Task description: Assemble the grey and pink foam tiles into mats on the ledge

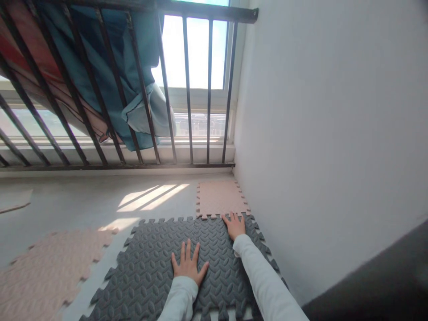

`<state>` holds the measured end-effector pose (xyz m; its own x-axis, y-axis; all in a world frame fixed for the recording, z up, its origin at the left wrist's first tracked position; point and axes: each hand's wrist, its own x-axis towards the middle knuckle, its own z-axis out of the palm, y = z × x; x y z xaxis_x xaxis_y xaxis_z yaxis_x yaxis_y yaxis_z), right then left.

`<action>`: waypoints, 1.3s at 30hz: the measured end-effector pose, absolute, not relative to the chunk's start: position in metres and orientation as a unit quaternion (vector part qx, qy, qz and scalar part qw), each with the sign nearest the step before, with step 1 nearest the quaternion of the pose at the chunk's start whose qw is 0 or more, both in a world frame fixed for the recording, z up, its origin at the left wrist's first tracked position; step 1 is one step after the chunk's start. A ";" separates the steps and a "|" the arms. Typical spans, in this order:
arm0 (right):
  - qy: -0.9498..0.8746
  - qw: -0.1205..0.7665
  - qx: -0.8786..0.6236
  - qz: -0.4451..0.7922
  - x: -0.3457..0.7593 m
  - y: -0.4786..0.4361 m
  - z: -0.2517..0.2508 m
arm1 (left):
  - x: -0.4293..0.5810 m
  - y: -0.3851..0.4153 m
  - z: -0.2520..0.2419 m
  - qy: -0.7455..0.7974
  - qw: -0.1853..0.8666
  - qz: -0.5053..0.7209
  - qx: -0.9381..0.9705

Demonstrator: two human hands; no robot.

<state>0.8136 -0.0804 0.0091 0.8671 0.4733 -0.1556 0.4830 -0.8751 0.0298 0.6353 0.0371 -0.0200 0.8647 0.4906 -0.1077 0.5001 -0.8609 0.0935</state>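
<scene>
A dark gray interlocking foam mat (154,263), its surface embossed with raised leaf-shaped studs and its borders cut into jigsaw teeth, lies flat on a pale floor (83,191) beside a white wall (317,111). A seam runs inward from its far edge, which sits roughly parallel to a dark metal railing (190,166); its side edges run from the wearer toward that railing. Part of the near side falls outside the frame, so the long axis cannot be told.

The person's left hand (187,267) rests palm down on the mat's middle, fingers spread and pointing toward the railing. The right hand (236,227), well apart from it, also lies palm down with fingers fanned, the tips at the joint where a pink foam tile (219,196) meets the gray edge. Neither hand grips anything. White sleeves (182,292) cover both forearms.

The pink tile lies between the gray mat and the railing, against the wall's foot. A larger pink foam mat (50,267) lies to the left, a strip of floor between. Striped sunlight falls nearby. Teal cloth (147,44) and reddish-pink cloth (38,58) hang behind the bars, before a bright window (199,53).
</scene>
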 end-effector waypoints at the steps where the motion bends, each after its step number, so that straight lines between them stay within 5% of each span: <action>1: 0.245 0.031 0.966 -0.073 0.813 -0.079 0.010 | 0.635 0.037 -0.020 0.257 0.060 -0.040 0.964; 39: 0.360 -0.025 0.931 -0.047 0.778 -0.008 -0.005 | 0.635 0.044 -0.031 0.231 0.097 -0.025 0.968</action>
<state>0.7782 -0.0075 -0.0049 0.7360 0.6735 -0.0690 0.6688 -0.7391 -0.0802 0.6348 0.0444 -0.0311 0.8921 0.4421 -0.0936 0.4518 -0.8747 0.1754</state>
